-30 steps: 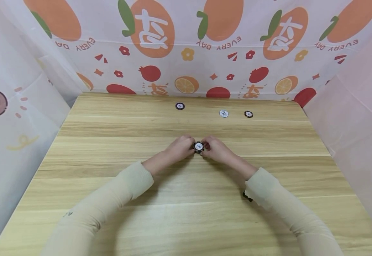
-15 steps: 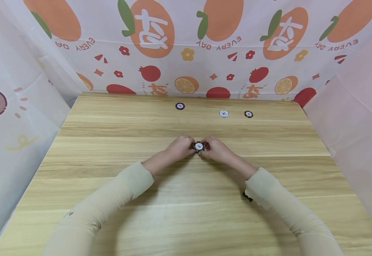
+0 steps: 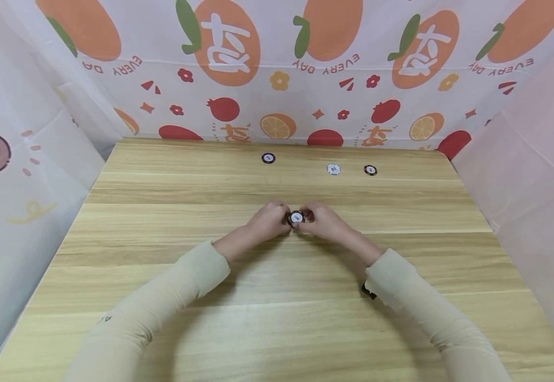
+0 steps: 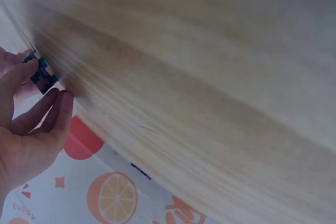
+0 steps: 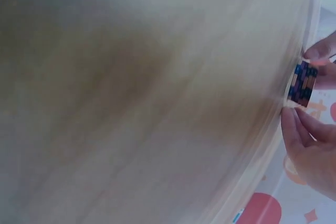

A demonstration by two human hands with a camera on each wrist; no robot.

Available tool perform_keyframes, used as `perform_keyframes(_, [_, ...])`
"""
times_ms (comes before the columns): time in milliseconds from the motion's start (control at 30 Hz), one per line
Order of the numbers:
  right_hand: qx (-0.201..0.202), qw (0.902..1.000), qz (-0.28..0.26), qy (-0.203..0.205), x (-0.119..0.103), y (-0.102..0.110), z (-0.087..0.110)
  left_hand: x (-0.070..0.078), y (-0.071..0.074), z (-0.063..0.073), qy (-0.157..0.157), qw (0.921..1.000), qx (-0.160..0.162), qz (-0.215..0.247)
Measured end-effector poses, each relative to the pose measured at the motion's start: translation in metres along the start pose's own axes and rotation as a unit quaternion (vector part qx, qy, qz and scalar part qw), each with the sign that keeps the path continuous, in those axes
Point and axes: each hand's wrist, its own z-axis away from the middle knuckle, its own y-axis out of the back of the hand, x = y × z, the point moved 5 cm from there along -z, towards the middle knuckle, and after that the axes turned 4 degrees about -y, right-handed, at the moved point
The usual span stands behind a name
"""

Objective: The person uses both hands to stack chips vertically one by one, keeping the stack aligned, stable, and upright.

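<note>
Near the middle of the table, a short stack of poker chips stands between the two hands, its top chip black with a white centre marked 100. My left hand holds the stack's left side with thumb and bent fingers. My right hand pinches the opposite side, its thumb reaching round the near edge. From the left wrist, the stack shows dark sides with lighter blocks, and fingertips sit low beside it. The right wrist view shows the stacked chips edge-on between fingers of both hands.
Single chips lie flat near the wooden table's back edge: a dark one, a white one and a black one. A black object is partly hidden by the right sleeve. Fruit-print curtain hangs behind.
Both hands stay at the stack. The right thumb has shifted slightly leftward along the stack's near edge. The single chips have not moved.
</note>
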Motion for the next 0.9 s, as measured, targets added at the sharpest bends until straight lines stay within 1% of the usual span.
perform_keyframes(67, [0.016,0.9997,-0.008,-0.016,0.005,0.005,-0.004,0.0,0.0,0.001,0.007,1.0,-0.006,-0.002])
perform_keyframes(167, [0.052,0.9978,-0.013,-0.04,0.015,0.015,-0.012,-0.001,-0.001,0.001,0.018,0.9997,-0.016,-0.001])
perform_keyframes(300, [0.11,0.9916,0.003,-0.068,0.031,0.033,-0.025,0.0,0.0,0.001,0.03,0.9992,-0.026,-0.001])
perform_keyframes(367, [0.13,0.9879,0.014,-0.083,0.041,0.041,-0.032,0.0,0.0,0.002,0.034,0.999,-0.03,-0.003])
perform_keyframes(433, [0.14,0.9852,0.025,-0.095,0.05,0.048,-0.04,0.0,0.0,0.002,0.037,0.9988,-0.03,-0.005])
perform_keyframes(533, [0.138,0.9838,0.041,-0.107,0.064,0.056,-0.05,-0.001,0.0,0.002,0.042,0.9985,-0.033,-0.007])
perform_keyframes(667, [0.126,0.9831,0.058,-0.12,0.077,0.064,-0.061,0.001,0.0,0.002,0.037,0.9987,-0.031,-0.011])
perform_keyframes(800, [0.097,0.9832,0.073,-0.136,0.084,0.067,-0.068,0.003,-0.001,-0.001,0.035,0.9989,-0.029,-0.008])
perform_keyframes(900, [0.075,0.9834,0.089,-0.139,0.086,0.067,-0.071,0.007,-0.003,-0.004,0.03,0.9991,-0.031,0.0])
